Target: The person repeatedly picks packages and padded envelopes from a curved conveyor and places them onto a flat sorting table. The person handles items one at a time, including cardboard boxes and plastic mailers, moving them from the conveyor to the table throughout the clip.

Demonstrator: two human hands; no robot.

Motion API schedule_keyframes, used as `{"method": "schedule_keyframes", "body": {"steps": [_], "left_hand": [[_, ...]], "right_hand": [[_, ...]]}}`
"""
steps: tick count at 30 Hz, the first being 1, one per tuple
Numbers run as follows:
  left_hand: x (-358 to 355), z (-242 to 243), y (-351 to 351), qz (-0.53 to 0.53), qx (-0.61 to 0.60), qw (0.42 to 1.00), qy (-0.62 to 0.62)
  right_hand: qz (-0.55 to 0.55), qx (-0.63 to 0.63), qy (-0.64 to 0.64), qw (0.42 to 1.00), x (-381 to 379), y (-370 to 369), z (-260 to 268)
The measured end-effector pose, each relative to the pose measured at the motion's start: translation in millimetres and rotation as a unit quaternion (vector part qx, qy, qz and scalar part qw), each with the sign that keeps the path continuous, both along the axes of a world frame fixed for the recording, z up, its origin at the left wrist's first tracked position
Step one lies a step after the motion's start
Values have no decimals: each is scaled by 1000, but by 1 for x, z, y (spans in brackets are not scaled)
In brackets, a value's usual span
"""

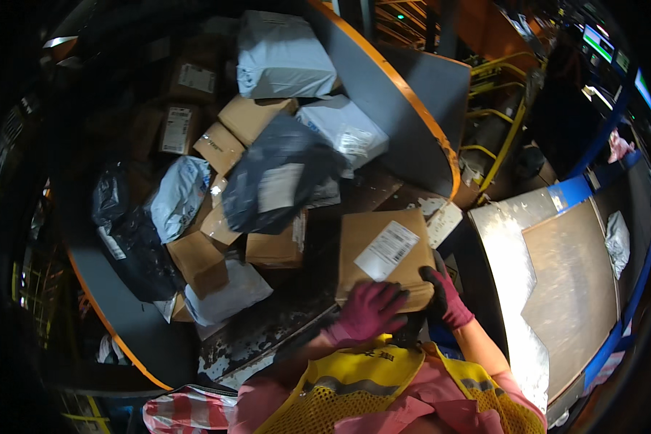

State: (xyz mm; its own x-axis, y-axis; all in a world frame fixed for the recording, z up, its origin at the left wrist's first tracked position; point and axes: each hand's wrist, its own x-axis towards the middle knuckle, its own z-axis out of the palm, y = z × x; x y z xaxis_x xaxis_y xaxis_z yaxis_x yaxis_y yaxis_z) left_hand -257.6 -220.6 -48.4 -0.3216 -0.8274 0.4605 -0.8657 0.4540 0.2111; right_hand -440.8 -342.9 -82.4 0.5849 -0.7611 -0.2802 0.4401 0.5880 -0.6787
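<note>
A brown cardboard box (358,230) with a white printed label (387,250) on top is right in front of me. My right hand (448,295), in a magenta and black work glove, grips the box at its near right side. Across the near edge of the box lies my left hand (370,312), in a matching glove, its back upward and slightly blurred. Whether its fingers grip the box or only rest on it is unclear. Just beyond, a dark plastic-wrapped parcel (244,184) with a pale label is heaped among other packages.
Several cartons and mailing bags, including a large white parcel (285,54), fill the grey-walled chute (412,141) edged in orange. On my right runs a conveyor (569,287) with blue edging, bearing a small silvery bag (617,244). Yellow railings (502,141) stand behind.
</note>
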Motion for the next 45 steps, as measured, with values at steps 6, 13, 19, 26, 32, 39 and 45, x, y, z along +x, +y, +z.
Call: {"method": "schedule_keyframes", "body": {"steps": [6,13,19,26,32,39,45], "left_hand": [[127,51,-38,532,-128,832,-89],[147,51,-74,322,85,919,-211],[141,47,-88,269,-116,931,-216],[110,57,-66,276,-146,943,-119],[109,21,-79,239,-14,916,322],[31,-70,-134,169,236,870,399],[11,-8,-205,50,134,942,304]], "right_hand": [[-128,1,10,992,-51,5,-6],[-497,-15,35,867,-189,-8,-34],[-543,-36,12,839,-314,-19,-51],[-599,38,44,799,-398,-24,-30],[-346,-401,498,687,-230,-40,-29],[-47,-247,282,926,-79,7,-3],[-341,-79,5,937,-142,7,-31]]}}
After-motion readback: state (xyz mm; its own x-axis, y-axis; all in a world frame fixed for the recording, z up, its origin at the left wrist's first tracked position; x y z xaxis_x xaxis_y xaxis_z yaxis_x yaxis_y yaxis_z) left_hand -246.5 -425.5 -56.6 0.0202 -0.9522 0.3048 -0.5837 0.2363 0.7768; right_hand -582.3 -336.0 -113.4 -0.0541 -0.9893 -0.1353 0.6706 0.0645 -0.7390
